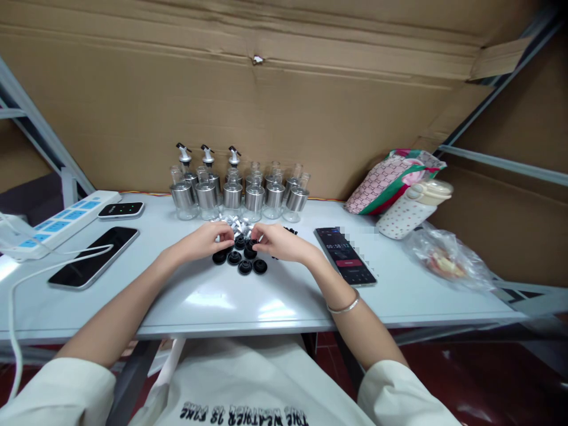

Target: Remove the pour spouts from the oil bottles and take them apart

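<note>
12 glass bottles (233, 195) with metal bands stand in 2 rows of 6; 3 in the back row carry pourers (234, 155); in front of the bottles lies 1 heap of silver pieces (239, 225), too jumbled to count; nearer the person than that heap, also in front of the bottles, are at least 6 black caps (234, 257); the left hand (208, 239) and right hand (281, 241) meet over these caps with fingers curled, and I cannot tell whether either grips 1; left of the bottles are 1 power strip (62, 225), 1 small device (121, 210) and 1 dark-screened phone (93, 260); right of the bottles are 1 timer phone (348, 260), 1 pink patterned bag (377, 183), 1 dotted flask (410, 210) and 1 clear plastic bag (448, 260).
</note>
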`<control>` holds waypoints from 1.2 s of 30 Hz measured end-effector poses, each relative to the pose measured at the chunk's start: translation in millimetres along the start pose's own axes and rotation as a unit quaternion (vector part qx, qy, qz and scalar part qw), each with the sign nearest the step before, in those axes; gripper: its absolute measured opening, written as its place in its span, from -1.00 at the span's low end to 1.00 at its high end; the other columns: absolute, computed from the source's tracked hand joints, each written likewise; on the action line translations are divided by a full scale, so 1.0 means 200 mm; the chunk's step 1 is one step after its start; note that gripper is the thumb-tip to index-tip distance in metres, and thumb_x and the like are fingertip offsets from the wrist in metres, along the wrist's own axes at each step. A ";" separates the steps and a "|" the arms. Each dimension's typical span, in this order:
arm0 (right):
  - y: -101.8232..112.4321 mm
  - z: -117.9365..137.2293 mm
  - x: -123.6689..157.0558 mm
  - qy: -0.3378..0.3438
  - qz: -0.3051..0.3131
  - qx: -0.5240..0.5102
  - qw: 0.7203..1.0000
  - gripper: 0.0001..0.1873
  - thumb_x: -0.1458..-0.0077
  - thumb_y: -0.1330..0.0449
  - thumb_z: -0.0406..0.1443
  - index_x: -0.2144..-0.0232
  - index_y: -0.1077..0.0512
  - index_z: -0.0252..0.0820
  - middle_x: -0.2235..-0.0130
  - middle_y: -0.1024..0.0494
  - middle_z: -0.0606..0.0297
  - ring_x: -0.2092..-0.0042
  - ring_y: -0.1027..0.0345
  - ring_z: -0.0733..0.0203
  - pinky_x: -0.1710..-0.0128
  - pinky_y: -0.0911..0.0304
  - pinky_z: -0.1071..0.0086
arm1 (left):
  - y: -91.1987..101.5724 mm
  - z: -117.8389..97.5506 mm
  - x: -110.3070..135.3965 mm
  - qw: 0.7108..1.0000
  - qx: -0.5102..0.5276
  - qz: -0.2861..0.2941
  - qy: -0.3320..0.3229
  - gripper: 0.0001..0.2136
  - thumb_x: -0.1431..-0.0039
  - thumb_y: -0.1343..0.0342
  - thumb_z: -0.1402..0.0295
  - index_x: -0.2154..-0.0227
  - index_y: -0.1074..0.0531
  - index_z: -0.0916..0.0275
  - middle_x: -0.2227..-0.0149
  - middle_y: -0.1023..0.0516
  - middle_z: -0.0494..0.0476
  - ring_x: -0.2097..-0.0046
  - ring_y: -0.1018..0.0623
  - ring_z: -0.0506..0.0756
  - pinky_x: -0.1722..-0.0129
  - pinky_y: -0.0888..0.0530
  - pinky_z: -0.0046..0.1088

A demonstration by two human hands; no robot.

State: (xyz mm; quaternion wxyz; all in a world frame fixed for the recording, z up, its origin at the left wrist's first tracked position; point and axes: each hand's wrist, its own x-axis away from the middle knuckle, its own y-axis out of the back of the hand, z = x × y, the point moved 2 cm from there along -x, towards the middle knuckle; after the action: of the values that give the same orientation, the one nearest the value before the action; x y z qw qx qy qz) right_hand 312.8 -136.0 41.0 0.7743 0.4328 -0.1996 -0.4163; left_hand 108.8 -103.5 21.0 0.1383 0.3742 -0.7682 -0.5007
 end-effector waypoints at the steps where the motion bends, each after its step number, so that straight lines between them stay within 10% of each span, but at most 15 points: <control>1: -0.01 0.00 0.00 -0.003 0.012 0.008 1.000 -0.89 -0.06 -0.14 -0.40 0.31 -0.28 -0.21 0.38 -0.47 0.30 0.35 -0.34 0.24 0.35 -0.20 0.39 | -0.01 -0.01 0.00 1.000 -0.005 -0.003 -0.006 -0.75 -0.19 0.05 0.19 0.40 -0.41 0.24 0.38 -0.48 0.09 0.31 -0.43 0.09 0.26 -0.32 -0.43; 13: -0.03 0.00 0.00 -0.023 0.063 -0.031 0.997 -0.93 -0.18 0.02 -0.38 0.26 -0.13 -0.17 0.45 -0.41 0.35 0.42 -0.31 0.24 0.37 -0.16 0.38 | -0.18 -0.10 -0.04 0.999 -0.042 -0.002 -0.010 -0.72 -0.10 -0.13 0.32 0.12 -0.33 0.23 0.22 -0.47 0.12 0.15 -0.41 0.16 0.13 -0.28 -0.30; 36: 0.00 -0.04 0.00 -0.055 0.047 0.085 0.994 -0.81 0.08 -0.19 -0.55 0.36 -0.46 -0.30 0.46 -0.45 0.32 0.45 -0.22 0.37 0.43 -0.07 0.51 | -0.13 -0.12 -0.02 0.996 -0.064 0.040 -0.042 -0.84 -0.18 -0.04 0.32 0.22 -0.42 0.23 0.24 -0.48 0.13 0.17 -0.43 0.13 0.12 -0.31 -0.33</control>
State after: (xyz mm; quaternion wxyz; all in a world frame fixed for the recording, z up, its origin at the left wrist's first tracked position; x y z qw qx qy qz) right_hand 318.3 -130.7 36.8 0.7409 0.4638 -0.2967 -0.3845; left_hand 136.7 -123.1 10.1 0.1496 0.3122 -0.7540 -0.5583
